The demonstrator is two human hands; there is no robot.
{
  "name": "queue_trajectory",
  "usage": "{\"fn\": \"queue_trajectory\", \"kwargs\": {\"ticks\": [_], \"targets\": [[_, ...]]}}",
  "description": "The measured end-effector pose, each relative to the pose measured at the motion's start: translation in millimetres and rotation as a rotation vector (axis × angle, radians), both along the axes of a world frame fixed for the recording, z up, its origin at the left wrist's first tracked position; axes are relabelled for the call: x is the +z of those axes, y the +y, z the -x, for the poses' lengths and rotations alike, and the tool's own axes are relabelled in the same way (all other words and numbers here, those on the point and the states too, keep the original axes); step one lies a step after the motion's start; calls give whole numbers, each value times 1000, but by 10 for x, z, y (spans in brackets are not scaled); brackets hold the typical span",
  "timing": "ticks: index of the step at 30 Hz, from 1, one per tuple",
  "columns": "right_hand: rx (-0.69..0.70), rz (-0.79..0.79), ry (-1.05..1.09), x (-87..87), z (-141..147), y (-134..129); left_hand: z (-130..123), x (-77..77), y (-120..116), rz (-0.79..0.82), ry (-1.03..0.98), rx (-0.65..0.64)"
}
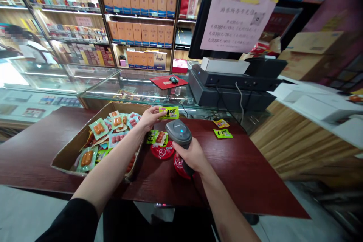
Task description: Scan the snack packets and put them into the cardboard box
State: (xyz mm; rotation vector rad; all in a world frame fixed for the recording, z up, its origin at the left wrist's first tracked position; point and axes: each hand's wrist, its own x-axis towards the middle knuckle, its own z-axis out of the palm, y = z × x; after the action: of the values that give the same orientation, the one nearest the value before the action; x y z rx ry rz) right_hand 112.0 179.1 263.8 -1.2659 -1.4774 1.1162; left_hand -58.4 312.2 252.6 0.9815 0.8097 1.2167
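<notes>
My left hand [150, 118] pinches a yellow-green snack packet [171, 112] at its left end, above the far edge of the table. In my right hand [195, 155] is a dark grey barcode scanner [179, 132], its head turned toward the packet and a blue light lit on top. Beneath the scanner lie red round packages [162, 152], with a small sausage packet [160, 137] and green packets beside them. Left of these stands an open cardboard box [64, 155] full of snack packets, partly hidden by my left forearm.
Two small packets, one green [223, 133] and one yellow [221, 123], lie on the table [227, 174] at the right. Behind are a glass counter, a mouse [173, 79] on a red mat and a cash register setup [227, 94]. A person [34, 51] is at the far left.
</notes>
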Motion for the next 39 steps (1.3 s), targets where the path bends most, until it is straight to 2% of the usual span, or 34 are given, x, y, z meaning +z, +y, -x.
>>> {"fn": "queue_trajectory", "kwargs": {"ticks": [8, 16, 19, 22, 25, 29, 32, 35, 39], "targets": [[21, -47, -61, -58, -36, 34, -23, 37, 8, 32, 26, 20], [11, -35, -39, -7, -60, -11, -38, 37, 37, 68, 34, 49], [20, -9, -3, 6, -73, -21, 43, 63, 39, 65, 31, 73], [32, 18, 22, 6, -83, -21, 275, 119, -11, 29, 52, 97], [64, 33, 29, -12, -78, -17, 657, 189, -142, 19, 144, 175], [194, 66, 73, -40, -35, -9, 1231, 275, -426, 7, 234, 316], [238, 79, 87, -29, 29, -11, 1571, 317, -657, 8, 267, 389], [245, 78, 70, 0, 99, -20, 1785, 328, -830, 3, 316, 431], [246, 69, 61, 17, 151, -33, 1901, 323, -913, -12, 448, 511]]}}
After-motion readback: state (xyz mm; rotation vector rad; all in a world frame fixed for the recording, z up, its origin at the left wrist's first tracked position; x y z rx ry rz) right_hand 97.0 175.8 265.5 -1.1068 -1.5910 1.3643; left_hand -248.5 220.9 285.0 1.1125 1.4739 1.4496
